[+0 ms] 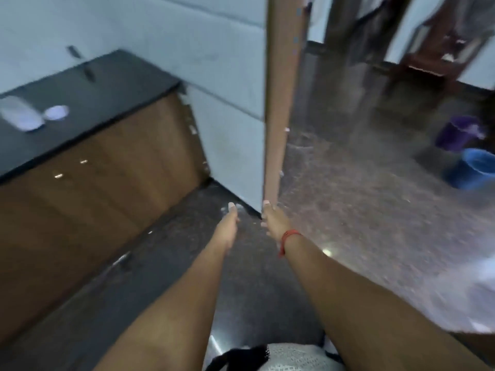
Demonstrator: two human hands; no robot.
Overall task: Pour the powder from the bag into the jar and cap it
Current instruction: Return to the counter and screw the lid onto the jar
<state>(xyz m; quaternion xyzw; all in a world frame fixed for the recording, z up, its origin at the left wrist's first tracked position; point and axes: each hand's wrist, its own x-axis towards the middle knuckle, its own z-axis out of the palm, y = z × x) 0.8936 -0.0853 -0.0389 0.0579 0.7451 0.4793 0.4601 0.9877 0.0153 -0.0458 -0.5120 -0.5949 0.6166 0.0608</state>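
- The jar (22,115) lies on its side on the black counter (107,84), far left and blurred. Its long axis runs roughly from upper left to lower right across the slab; which end is the mouth I cannot tell for sure.
- A white round cap (56,112) rests just beside the jar on its right, so the jar looks uncapped.
- No powder bag can be made out anywhere.
- Both arms reach forward and down over the floor (375,210), well apart from the counter. The left hand (229,226) is empty, fingers loosely extended. The right hand (274,219), with a red band (288,238) at the wrist, is also empty, its fingertips near the foot of a brown door edge (281,103); contact is unclear.
- Judged step: before pouring, or moving about; nothing of the task is in hand.
- Next move calls for turning to the counter, standing the jar upright with mouth up, and finding the bag.
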